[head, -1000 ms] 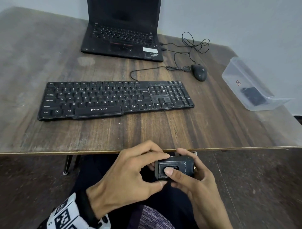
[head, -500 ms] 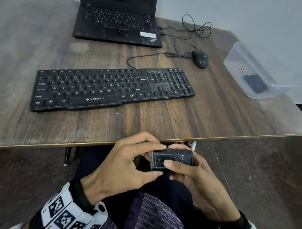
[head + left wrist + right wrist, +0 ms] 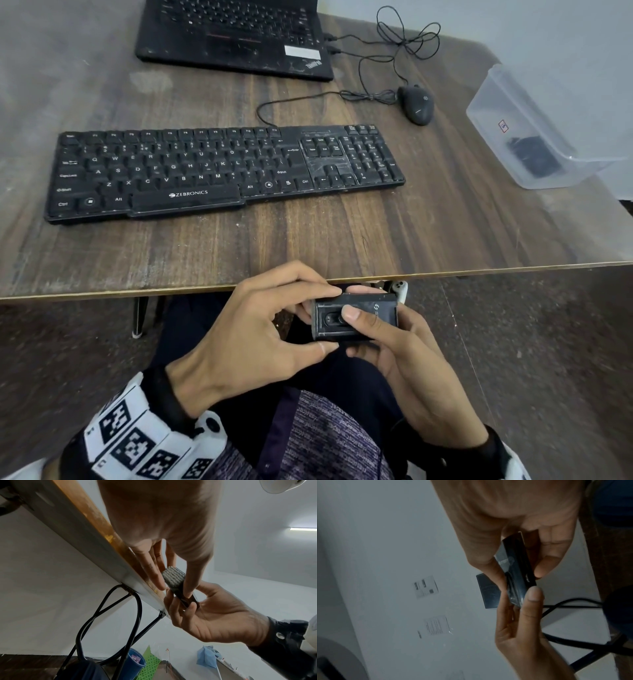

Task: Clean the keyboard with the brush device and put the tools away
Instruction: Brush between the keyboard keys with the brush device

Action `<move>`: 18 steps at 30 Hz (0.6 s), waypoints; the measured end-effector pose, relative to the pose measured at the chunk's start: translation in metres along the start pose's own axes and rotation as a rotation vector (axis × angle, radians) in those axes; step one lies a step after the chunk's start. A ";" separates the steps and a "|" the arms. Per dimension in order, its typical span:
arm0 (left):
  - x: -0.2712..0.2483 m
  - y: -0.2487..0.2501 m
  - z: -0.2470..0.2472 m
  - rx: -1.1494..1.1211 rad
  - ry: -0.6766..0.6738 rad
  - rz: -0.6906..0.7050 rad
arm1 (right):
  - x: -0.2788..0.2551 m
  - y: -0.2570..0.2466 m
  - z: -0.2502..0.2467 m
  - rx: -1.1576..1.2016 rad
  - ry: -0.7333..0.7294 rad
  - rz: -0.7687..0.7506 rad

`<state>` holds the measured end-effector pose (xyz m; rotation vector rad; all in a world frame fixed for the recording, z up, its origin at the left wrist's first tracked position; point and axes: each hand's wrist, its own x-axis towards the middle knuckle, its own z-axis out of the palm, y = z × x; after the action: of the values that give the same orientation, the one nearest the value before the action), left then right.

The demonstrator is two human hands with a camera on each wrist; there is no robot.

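A small black brush device (image 3: 356, 317) is held over my lap, just in front of the table edge. My right hand (image 3: 404, 349) cradles it from below, thumb pressed on its slider. My left hand (image 3: 270, 329) pinches its left end between forefinger and thumb. In the left wrist view grey bristles stick out of the brush device (image 3: 175, 578) at the end between my left fingers (image 3: 150, 566). In the right wrist view the brush device (image 3: 517, 568) is seen edge-on. The black keyboard (image 3: 219, 171) lies flat on the table (image 3: 308, 240), apart from both hands.
A black laptop (image 3: 236, 37) stands at the back of the table. A wired mouse (image 3: 416, 104) with tangled cable lies right of it. A clear plastic box (image 3: 524, 133) holding a dark item sits at the far right. Floor lies below the table edge.
The view has tilted down, so table items sit higher in frame. Both hands keep their hold on the brush device, which has turned slightly more level.
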<state>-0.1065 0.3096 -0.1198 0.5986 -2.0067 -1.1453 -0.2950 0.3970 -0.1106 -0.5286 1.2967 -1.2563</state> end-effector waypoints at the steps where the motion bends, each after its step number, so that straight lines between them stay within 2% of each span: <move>1: 0.000 0.000 0.000 0.007 -0.007 -0.001 | 0.000 0.000 0.000 -0.040 0.018 -0.038; 5: -0.001 -0.001 0.000 0.017 -0.027 -0.019 | 0.000 -0.001 -0.002 -0.201 0.053 -0.192; 11: -0.002 -0.003 0.001 -0.027 0.002 -0.048 | -0.001 -0.006 -0.007 -0.295 0.001 -0.265; 18: -0.007 -0.003 0.013 -0.070 0.080 -0.035 | -0.007 -0.002 -0.005 -0.425 0.040 -0.403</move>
<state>-0.1126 0.3198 -0.1293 0.6357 -1.8877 -1.1891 -0.2991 0.4040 -0.1074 -1.1155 1.5503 -1.3195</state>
